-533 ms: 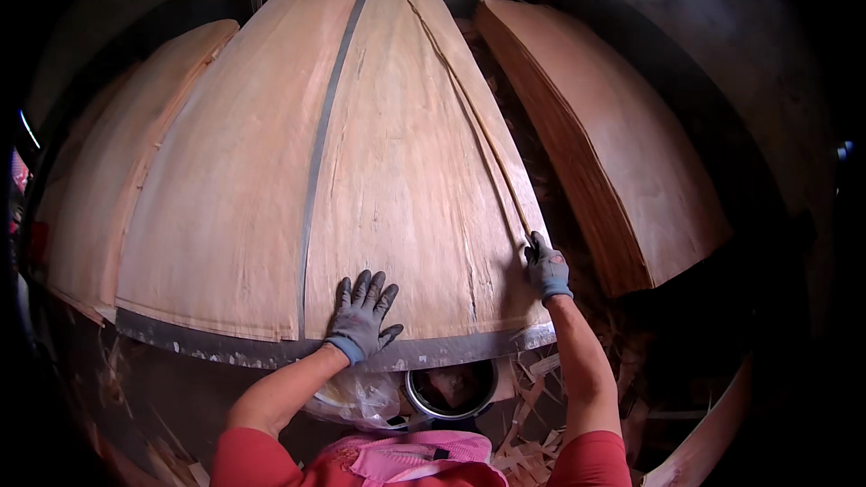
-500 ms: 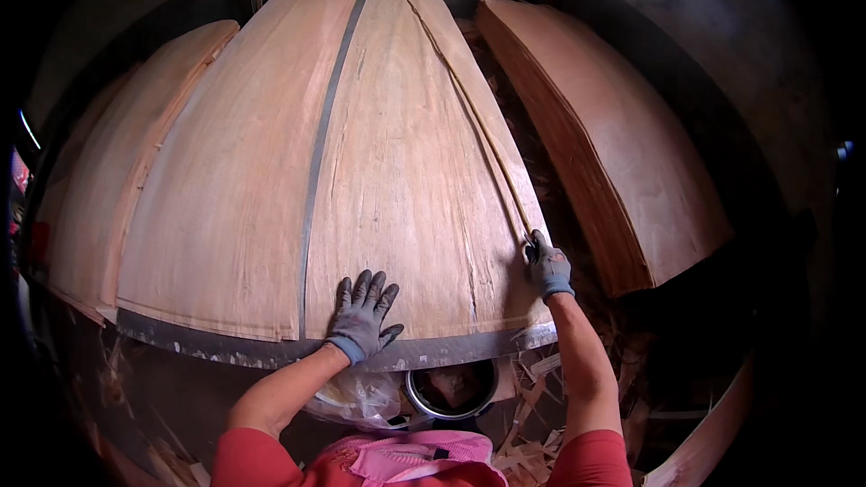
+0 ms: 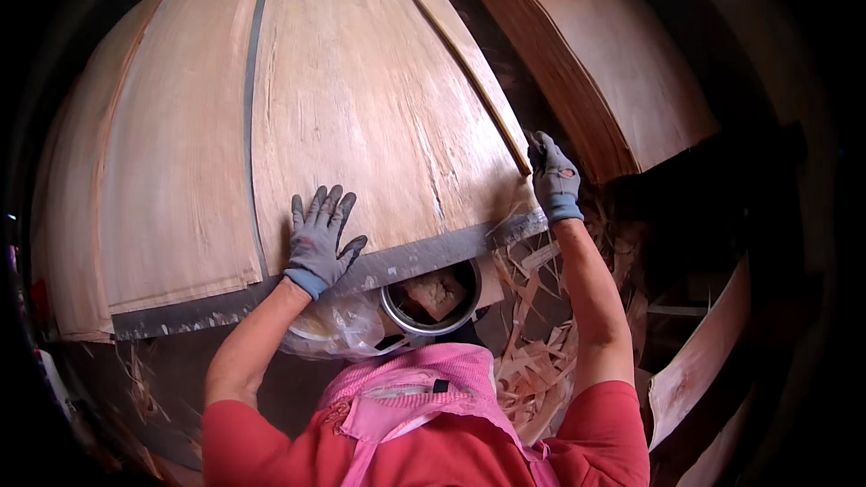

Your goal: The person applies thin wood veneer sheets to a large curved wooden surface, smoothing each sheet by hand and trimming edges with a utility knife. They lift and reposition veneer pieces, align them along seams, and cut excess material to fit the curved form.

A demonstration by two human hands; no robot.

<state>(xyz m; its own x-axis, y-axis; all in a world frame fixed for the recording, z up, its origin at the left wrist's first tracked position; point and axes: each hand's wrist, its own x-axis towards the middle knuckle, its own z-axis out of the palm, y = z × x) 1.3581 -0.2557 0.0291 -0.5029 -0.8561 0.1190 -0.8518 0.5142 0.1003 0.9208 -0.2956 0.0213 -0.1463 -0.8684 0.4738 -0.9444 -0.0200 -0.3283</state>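
Note:
A large pale wood veneer sheet [image 3: 361, 126] lies on the dark-edged table [image 3: 397, 261]. My left hand [image 3: 323, 239], in a grey glove with dark fingertips, rests flat near the sheet's front edge, fingers spread. Along the sheet's right side runs a long thin brown strip [image 3: 460, 63]. My gloved right hand [image 3: 555, 179] is at the sheet's right edge, just right of the strip's near end. Its fingers are curled together; what they hold, if anything, is hidden. Cracks run through the sheet between my hands.
Another veneer sheet [image 3: 180, 126] lies left of a dark grey line [image 3: 250, 81]. A thick veneer stack [image 3: 595, 45] stands at the right. Below the table edge are a round metal-rimmed bucket [image 3: 390, 307], a clear plastic bag [image 3: 334, 329] and scattered wood scraps [image 3: 541, 370].
The view has shifted, so the table appears higher. My right hand has moved off the strip's near end to the sheet's right edge. My left hand stays flat on the sheet.

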